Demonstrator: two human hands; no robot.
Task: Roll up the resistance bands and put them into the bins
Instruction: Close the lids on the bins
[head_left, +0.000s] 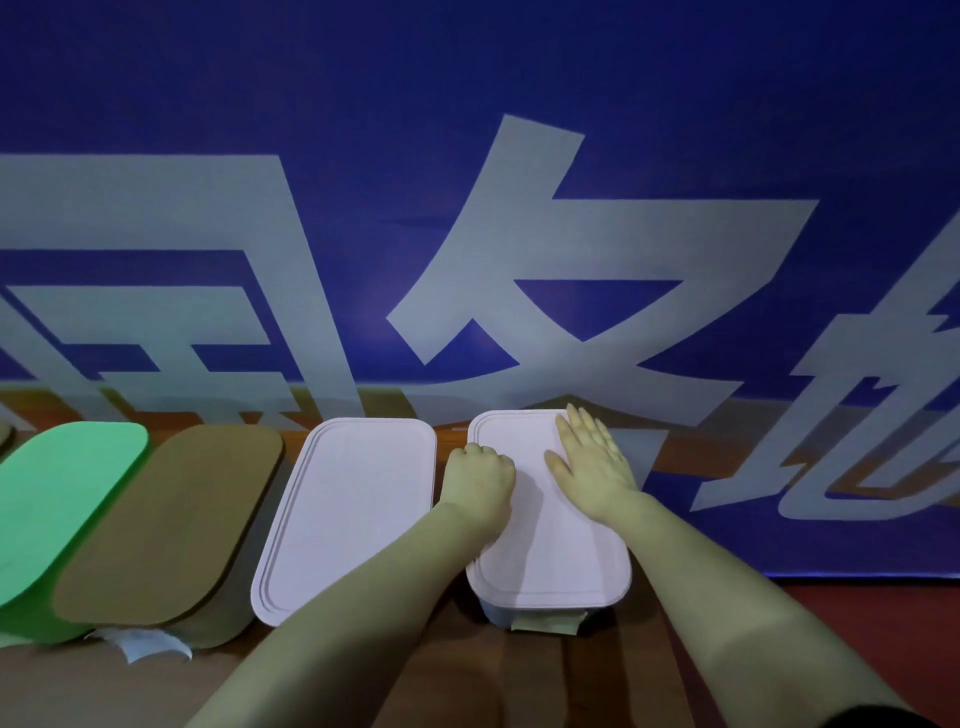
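Pressing lid (550, 561) onto rightmost bin (500, 617): right grip (592, 467) spread flat on top, likely seating it; left grip (480, 480) curled over lid's left edge, likely steadying. Bands not visible; whether inside, cannot tell.

no plain room type shows; it reads as a staged, makeshift work spot rather than a kitchen or an office. a huge blue banner (675, 104) printed with giant pale characters fills the whole background and drapes down to the brown desk (571, 675). along the desk stands a neat row of lidded plastic tubs: a green bin (67, 493), a brown bin (176, 519), a left pink bin (353, 509) and a right pink bin (545, 566).
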